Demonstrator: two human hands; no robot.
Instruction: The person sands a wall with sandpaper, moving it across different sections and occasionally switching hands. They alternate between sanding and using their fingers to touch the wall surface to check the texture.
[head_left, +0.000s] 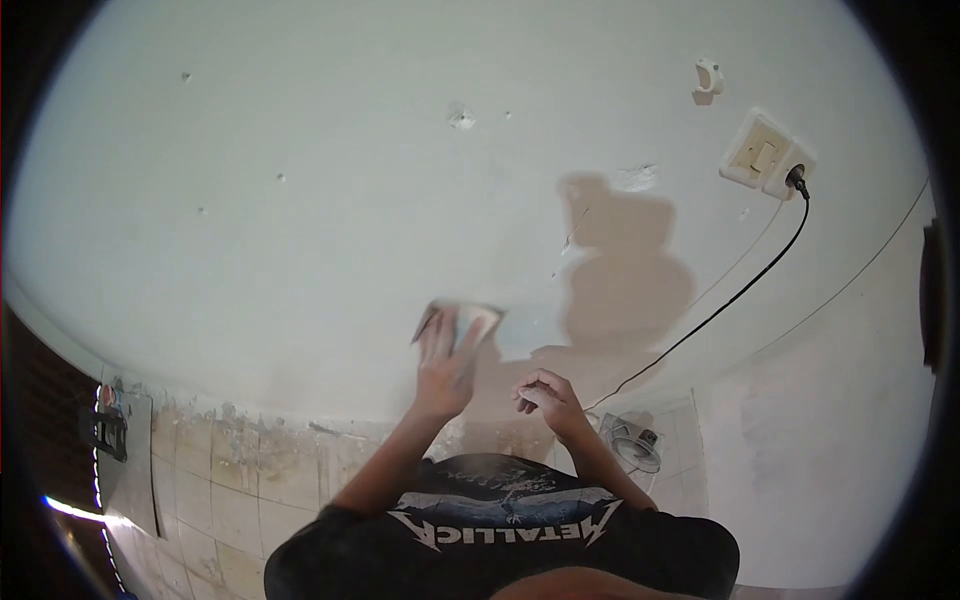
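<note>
Closest to my lens is the black printed shirt (510,520), with both forearms reaching up from it toward the white wall (300,200). My left hand (443,365) lies flat on a blurred sanding pad (462,320), fingers (432,335) stretched out and pressing it against the wall, just left of a patch of brownish filler (625,270). My right hand (547,398) hovers lower and to the right, fingers curled in loosely; I cannot tell whether it has anything in it. Up right, a black cable (720,310) runs from a socket (768,155) down toward a small fan (632,442) on the tiled floor (230,480).
</note>
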